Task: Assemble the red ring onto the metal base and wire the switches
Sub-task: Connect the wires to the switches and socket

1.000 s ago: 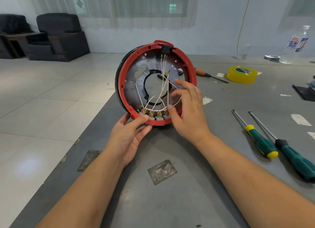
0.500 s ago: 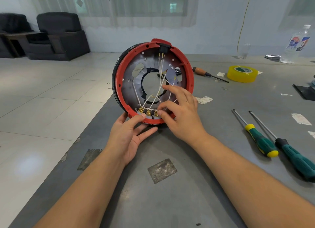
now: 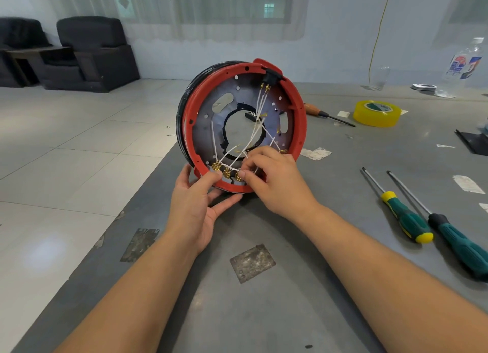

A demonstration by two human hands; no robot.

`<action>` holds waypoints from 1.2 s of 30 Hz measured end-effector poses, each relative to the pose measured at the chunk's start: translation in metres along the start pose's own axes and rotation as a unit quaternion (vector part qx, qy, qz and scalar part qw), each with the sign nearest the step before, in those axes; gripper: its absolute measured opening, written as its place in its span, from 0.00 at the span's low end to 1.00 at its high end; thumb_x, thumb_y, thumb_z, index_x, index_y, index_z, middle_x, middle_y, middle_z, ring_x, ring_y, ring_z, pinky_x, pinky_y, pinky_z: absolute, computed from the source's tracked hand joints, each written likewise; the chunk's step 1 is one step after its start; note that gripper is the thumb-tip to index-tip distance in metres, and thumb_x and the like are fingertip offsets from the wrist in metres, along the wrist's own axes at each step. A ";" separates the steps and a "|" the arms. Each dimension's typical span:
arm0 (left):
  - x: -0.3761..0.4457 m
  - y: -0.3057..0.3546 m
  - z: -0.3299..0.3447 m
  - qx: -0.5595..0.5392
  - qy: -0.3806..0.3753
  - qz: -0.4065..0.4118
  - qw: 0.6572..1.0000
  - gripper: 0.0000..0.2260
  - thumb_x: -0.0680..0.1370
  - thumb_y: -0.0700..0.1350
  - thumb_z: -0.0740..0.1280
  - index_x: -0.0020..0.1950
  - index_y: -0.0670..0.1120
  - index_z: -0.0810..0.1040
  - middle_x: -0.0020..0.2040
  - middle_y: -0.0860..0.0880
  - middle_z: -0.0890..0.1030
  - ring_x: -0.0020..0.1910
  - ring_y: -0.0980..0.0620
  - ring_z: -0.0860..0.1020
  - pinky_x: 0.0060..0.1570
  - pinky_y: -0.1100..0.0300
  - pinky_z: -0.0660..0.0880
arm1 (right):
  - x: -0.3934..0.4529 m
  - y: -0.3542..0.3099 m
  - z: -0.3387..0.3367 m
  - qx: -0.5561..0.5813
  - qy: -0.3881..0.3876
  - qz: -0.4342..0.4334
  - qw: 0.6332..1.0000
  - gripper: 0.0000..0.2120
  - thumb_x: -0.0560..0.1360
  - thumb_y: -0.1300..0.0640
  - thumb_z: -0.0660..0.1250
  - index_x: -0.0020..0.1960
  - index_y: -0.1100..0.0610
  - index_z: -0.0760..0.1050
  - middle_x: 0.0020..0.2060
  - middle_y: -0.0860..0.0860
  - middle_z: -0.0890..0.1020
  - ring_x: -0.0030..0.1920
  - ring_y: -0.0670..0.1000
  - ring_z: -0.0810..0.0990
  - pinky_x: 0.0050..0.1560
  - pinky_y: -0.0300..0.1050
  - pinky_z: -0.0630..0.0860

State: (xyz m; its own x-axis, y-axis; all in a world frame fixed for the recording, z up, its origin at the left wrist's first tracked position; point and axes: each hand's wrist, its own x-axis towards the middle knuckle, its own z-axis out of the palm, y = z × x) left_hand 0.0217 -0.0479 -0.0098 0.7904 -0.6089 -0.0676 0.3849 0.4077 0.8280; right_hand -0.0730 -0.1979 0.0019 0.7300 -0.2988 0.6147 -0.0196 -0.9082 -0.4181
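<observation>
A red ring (image 3: 299,120) sits around a round metal base (image 3: 211,131) that stands tilted on its edge on the grey table. White wires (image 3: 260,107) run from a black switch (image 3: 272,76) at the top down to brass terminals (image 3: 223,169) at the bottom rim. My left hand (image 3: 199,207) holds the bottom edge of the ring, thumb on the rim next to the terminals. My right hand (image 3: 272,178) has its fingers curled and pinches a wire end at the terminals.
Two green-handled screwdrivers (image 3: 406,218) lie to the right on the grey table (image 3: 264,313). Farther back lie a wooden-handled screwdriver (image 3: 317,112), a yellow tape roll (image 3: 376,113) and a water bottle (image 3: 464,64). The table's left edge drops to a tiled floor.
My right hand has moved down from the middle of the base to the brass terminals and curled its fingers on a wire. The assembly tilted slightly left.
</observation>
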 end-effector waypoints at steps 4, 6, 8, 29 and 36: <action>0.000 -0.001 0.000 0.024 0.014 0.011 1.000 0.24 0.80 0.38 0.72 0.74 0.50 0.71 0.64 0.39 0.82 0.55 0.39 0.87 0.48 0.42 0.85 | 0.005 -0.006 -0.002 0.009 -0.029 0.012 0.999 0.04 0.79 0.53 0.69 0.48 0.53 0.81 0.51 0.46 0.79 0.54 0.48 0.77 0.60 0.55 0.73; 0.000 -0.003 0.001 0.034 0.010 0.012 0.999 0.23 0.80 0.38 0.73 0.72 0.50 0.73 0.64 0.40 0.82 0.55 0.40 0.86 0.48 0.44 0.85 | 0.007 -0.008 -0.002 0.006 -0.035 0.013 0.999 0.04 0.79 0.54 0.70 0.48 0.53 0.82 0.51 0.46 0.79 0.53 0.49 0.78 0.60 0.56 0.74; 0.000 -0.004 0.001 0.040 0.005 0.012 0.999 0.23 0.79 0.37 0.73 0.71 0.52 0.74 0.63 0.39 0.83 0.55 0.40 0.87 0.50 0.45 0.85 | 0.007 -0.009 -0.002 0.004 -0.039 0.011 0.999 0.04 0.79 0.54 0.70 0.49 0.54 0.82 0.50 0.46 0.78 0.53 0.49 0.78 0.60 0.56 0.74; 0.003 -0.005 0.002 0.015 -0.004 0.008 1.000 0.32 0.78 0.38 0.74 0.80 0.51 0.66 0.58 0.43 0.87 0.56 0.38 0.86 0.54 0.47 0.84 | 0.015 -0.013 -0.012 -0.010 -0.062 0.015 0.998 0.06 0.81 0.51 0.66 0.50 0.53 0.79 0.45 0.45 0.77 0.47 0.49 0.76 0.48 0.52 0.75; 0.004 -0.005 0.002 0.005 -0.001 0.001 1.000 0.33 0.77 0.37 0.75 0.80 0.50 0.66 0.56 0.43 0.87 0.55 0.38 0.86 0.54 0.46 0.84 | 0.018 -0.015 -0.013 -0.004 -0.070 0.031 0.997 0.05 0.81 0.50 0.66 0.50 0.51 0.79 0.46 0.45 0.78 0.48 0.48 0.77 0.50 0.53 0.77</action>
State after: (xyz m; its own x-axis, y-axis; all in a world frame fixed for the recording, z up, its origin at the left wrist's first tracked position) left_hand 0.0218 -0.0535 -0.0135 0.7907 -0.6088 -0.0647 0.3783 0.4029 0.8334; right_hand -0.0684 -0.1938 0.0275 0.8160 -0.3099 0.4880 -0.0719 -0.8920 -0.4463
